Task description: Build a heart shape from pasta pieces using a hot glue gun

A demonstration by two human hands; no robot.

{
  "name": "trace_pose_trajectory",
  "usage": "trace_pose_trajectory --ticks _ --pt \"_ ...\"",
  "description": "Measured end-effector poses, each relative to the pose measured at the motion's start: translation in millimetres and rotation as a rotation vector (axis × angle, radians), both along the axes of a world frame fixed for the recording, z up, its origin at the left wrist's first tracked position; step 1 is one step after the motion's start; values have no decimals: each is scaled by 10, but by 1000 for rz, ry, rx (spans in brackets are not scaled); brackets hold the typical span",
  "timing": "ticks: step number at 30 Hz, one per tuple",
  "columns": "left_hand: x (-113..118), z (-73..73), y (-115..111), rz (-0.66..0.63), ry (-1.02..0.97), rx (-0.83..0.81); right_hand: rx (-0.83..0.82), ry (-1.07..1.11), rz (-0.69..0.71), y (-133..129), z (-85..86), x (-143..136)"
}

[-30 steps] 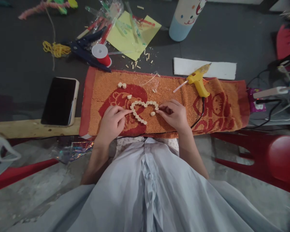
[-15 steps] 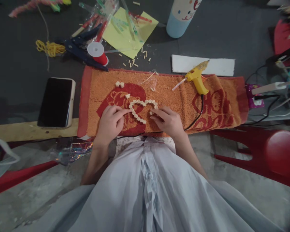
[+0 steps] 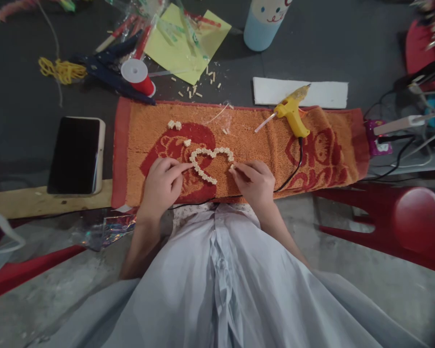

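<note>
A heart outline of small cream pieces lies on the orange towel, with a gap along its lower right side. My left hand rests on the towel, its index finger stretched out and touching the heart's left edge. At the heart's right end, my right hand pinches a small cream piece between thumb and fingertip. More cream clusters sit above and left of the heart. Further right on the towel lies a yellow glue gun with a clear stick in its back.
A phone lies left of the towel. Behind are a red thread spool, dark blue pliers, yellow paper, cream bits, a white strip and a blue bottle. The glue gun's black cord crosses the towel.
The small cream piece and my right fingertips have shifted slightly up and right relative to the heart. The whole view has shifted a little; my left hand keeps touching the heart.
</note>
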State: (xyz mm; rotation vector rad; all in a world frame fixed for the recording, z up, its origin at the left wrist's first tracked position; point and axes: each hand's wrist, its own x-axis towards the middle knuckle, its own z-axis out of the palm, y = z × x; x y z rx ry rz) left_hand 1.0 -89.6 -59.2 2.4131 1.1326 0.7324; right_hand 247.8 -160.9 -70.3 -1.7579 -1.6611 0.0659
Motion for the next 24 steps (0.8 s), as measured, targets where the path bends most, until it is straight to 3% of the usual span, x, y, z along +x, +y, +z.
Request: trace_pose_trajectory --ticks 13,24 --pt "4 15 2 20 25 -53 -109 137 -66 -12 -20 -41" --pt "10 13 9 11 9 -33 -85 114 -109 45 -47 -50"
